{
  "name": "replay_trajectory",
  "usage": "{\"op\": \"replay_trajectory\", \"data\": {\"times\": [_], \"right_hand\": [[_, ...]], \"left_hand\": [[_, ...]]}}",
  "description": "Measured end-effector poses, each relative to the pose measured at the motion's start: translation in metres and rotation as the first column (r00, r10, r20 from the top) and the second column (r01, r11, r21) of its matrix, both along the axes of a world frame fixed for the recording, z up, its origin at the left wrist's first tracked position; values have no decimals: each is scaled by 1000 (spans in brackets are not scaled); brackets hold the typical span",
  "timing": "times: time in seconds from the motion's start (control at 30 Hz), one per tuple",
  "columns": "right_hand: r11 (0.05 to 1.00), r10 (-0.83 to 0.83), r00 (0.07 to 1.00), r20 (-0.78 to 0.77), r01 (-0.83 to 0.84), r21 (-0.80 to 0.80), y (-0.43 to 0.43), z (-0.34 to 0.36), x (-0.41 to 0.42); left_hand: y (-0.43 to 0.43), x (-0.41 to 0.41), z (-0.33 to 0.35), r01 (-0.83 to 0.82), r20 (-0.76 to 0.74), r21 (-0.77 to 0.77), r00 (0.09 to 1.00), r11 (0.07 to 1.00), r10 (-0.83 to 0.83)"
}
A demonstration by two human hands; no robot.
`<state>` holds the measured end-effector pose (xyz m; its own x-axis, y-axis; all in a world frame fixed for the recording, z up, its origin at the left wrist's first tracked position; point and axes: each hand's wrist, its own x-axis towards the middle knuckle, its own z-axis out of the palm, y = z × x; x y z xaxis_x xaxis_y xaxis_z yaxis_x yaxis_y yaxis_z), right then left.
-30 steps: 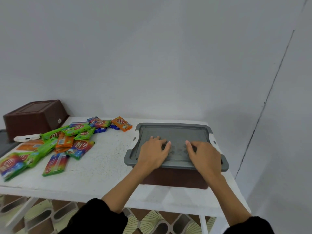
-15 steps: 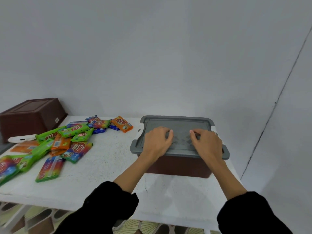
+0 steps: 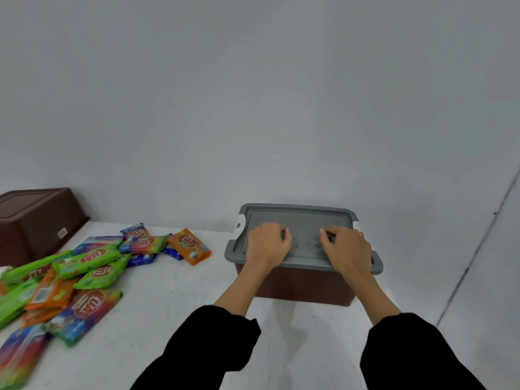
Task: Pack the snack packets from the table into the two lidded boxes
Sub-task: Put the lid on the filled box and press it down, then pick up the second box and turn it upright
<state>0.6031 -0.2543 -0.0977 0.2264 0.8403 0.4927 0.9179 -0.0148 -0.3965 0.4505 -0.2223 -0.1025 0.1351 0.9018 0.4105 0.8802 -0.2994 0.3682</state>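
The person's left hand (image 3: pixel 267 246) and right hand (image 3: pixel 347 249) are both resting on the grey lid (image 3: pixel 304 218), side by side with a gap between them. Their fingers are curling down onto the lid's flat top, with nothing visibly held in either. The lid is sitting closed on a brown box (image 3: pixel 304 285), which is standing near the right end of the white table (image 3: pixel 174 291). A white latch (image 3: pixel 241 220) is showing at the lid's far left corner. The snack packets (image 3: pixel 92 260) are lying in a loose, overlapping heap on the left part of the table, well apart from the box, with an orange packet (image 3: pixel 189 246) lying nearest to it. A second brown box (image 3: pixel 33 218) is sitting at the far left, behind the heap. Black sleeves (image 3: pixel 213 342) are covering both forearms.
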Motion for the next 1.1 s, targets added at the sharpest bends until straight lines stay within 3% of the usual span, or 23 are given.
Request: {"op": "replay_trajectory", "data": {"times": [0.33, 0.67, 0.83, 0.93, 1.0, 1.1], "right_hand": [[1000, -13, 999, 50, 14, -23, 72, -3, 10], [999, -12, 1000, 28, 13, -36, 82, -9, 9], [999, 2, 998, 56, 0, -37, 77, -12, 9], [998, 30, 998, 58, -26, -62, 69, -16, 6], [999, 15, 994, 112, -10, -47, 54, -29, -3], [1000, -6, 994, 113, 6, 3, 24, -51, -26]], "left_hand": [[69, 9, -1, -26, -27, 23, 999, 999, 27], [77, 4, -5, 0, -7, 33, 1000, 999, 0], [67, -1, -12, 38, -30, -99, 999, 994, -42], [40, 1, -20, 21, -67, -90, 997, 996, -27], [19, -4, -25, 30, -29, -20, 999, 999, -30], [-19, -32, -22, 149, 100, -83, 985, 985, -141]]}}
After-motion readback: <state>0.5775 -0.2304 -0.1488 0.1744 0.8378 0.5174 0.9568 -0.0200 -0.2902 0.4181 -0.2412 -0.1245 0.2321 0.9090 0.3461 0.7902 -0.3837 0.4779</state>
